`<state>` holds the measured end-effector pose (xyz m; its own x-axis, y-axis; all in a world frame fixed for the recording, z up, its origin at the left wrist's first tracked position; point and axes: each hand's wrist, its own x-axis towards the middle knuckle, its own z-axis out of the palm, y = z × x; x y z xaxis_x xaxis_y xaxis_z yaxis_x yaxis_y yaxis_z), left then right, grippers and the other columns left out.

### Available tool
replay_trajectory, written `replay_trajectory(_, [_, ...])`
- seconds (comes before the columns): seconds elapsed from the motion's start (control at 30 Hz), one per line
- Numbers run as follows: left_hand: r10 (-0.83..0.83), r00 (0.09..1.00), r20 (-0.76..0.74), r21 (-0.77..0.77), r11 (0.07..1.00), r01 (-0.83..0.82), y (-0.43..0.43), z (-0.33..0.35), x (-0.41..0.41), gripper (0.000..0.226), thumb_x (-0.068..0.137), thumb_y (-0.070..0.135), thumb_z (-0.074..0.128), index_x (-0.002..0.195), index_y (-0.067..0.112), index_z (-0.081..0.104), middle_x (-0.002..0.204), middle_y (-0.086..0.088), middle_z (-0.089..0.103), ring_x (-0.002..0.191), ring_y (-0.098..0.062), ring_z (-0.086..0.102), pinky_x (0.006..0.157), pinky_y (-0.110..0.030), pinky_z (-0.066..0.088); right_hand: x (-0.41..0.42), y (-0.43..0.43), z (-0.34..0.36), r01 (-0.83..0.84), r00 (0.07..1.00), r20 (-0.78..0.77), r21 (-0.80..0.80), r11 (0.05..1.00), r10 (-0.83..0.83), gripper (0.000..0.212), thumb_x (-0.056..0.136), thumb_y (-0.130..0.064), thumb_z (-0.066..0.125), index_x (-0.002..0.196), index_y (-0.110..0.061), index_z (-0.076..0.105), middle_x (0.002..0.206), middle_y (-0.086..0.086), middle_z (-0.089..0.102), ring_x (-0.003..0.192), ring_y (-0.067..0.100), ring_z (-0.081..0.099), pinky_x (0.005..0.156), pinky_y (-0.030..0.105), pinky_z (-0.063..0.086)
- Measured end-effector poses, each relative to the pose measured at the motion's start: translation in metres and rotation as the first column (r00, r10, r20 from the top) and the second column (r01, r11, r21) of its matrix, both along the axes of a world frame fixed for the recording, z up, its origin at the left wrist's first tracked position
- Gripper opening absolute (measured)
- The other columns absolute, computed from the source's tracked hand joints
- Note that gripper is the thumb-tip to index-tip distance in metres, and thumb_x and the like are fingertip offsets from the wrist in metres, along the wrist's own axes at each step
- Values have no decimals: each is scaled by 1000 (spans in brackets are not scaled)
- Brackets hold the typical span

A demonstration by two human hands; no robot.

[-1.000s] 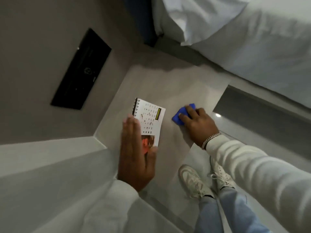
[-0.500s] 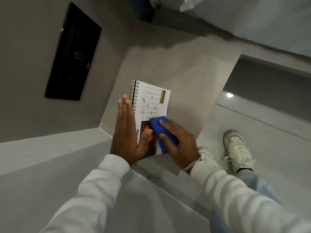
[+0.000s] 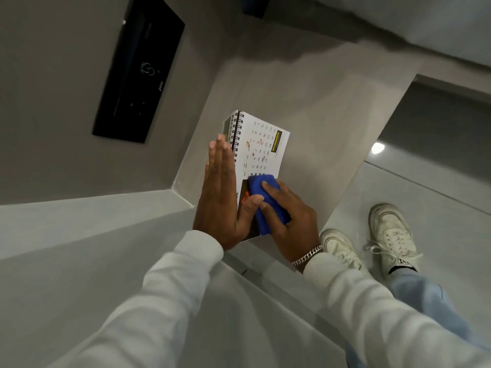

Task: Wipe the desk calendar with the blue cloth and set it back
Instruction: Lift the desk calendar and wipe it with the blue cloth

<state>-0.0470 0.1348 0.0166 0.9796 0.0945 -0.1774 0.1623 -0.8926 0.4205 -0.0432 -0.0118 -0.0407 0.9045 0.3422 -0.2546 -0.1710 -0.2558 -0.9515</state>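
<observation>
The spiral-bound desk calendar (image 3: pixel 261 147) has a white date page with a yellow-and-black logo and a dark picture at its near end. My left hand (image 3: pixel 221 197) holds it above the grey desk, fingers flat behind its spiral edge and thumb across the picture. My right hand (image 3: pixel 289 224) grips the folded blue cloth (image 3: pixel 268 203) and presses it onto the near part of the page, beside the left thumb. The cloth hides part of the picture.
The grey desk top (image 3: pixel 305 96) runs away from me toward white bedding at the top. A black panel (image 3: pixel 138 70) is set in the wall on the left. My white shoes (image 3: pixel 390 237) stand on the glossy floor to the right.
My right hand lifted the blue cloth off the desk and brought it onto the calendar's near end. My left hand kept hold of the calendar throughout.
</observation>
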Motion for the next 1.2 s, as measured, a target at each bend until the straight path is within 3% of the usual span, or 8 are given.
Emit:
replay_trajectory(0.13, [4,1000,2,18,1000,-4,0,-2,-1,83,95,60,25,152,12,-11,164,-7,-10,152,-20,-13,124,-52,10,12,15,9,56,996,60,54,997,-59,41,92,-28,56,132,-21,51,142,14,50,131,23,46,106,38,43])
replay_trajectory(0.33, [6,1000,-2,5,1000,-6,0,-1,-1,86,94,61,25,152,4,-4,165,-13,-6,153,-23,-10,122,-56,13,-1,8,-6,78,997,-27,-7,997,-78,41,91,-17,62,131,-16,53,141,15,50,125,29,52,103,44,47])
replay_trajectory(0.5, [6,1000,1,4,1000,-6,-1,-2,-1,85,94,62,25,152,7,-6,165,-12,-6,153,-21,-11,121,-57,14,-6,6,-1,54,999,-12,38,998,-53,40,93,-27,58,132,-23,51,141,12,51,127,24,50,104,40,46])
replay_trajectory(0.57, [8,1000,-5,7,1000,-8,0,-2,-1,85,94,61,25,152,7,-7,165,-12,-7,153,-21,-12,122,-56,13,-1,15,5,93,996,11,79,993,-94,41,93,-33,54,133,-25,50,142,11,50,131,17,45,107,31,41])
replay_trajectory(0.67, [0,1000,0,21,1000,0,-1,-2,-1,83,95,58,25,152,6,-6,165,-13,-7,153,-21,-11,123,-55,11,7,25,6,174,985,-12,93,980,-174,41,92,-26,58,133,-23,50,142,10,49,131,13,42,109,19,34])
replay_trajectory(0.83, [2,1000,3,19,1000,-2,-2,-1,0,84,94,61,25,152,9,-7,164,-12,-6,153,-22,-10,122,-55,11,0,16,-7,158,985,-73,-5,987,-158,42,92,-16,60,133,-15,51,141,15,50,128,24,48,108,35,41])
replay_trajectory(1.1, [6,1000,13,33,999,-6,-1,-4,-1,83,94,64,22,153,12,-6,164,-8,-6,153,-20,-10,123,-55,12,7,23,3,147,989,7,79,986,-148,43,93,-26,56,135,-20,49,145,12,46,132,20,43,107,24,36])
replay_trajectory(1.2, [18,1000,9,41,999,-18,-1,-5,-1,85,93,65,22,153,11,-5,164,-7,-6,153,-18,-10,123,-54,12,20,30,-1,189,982,8,51,981,-190,43,93,-22,58,134,-19,49,146,12,45,132,22,43,108,28,37])
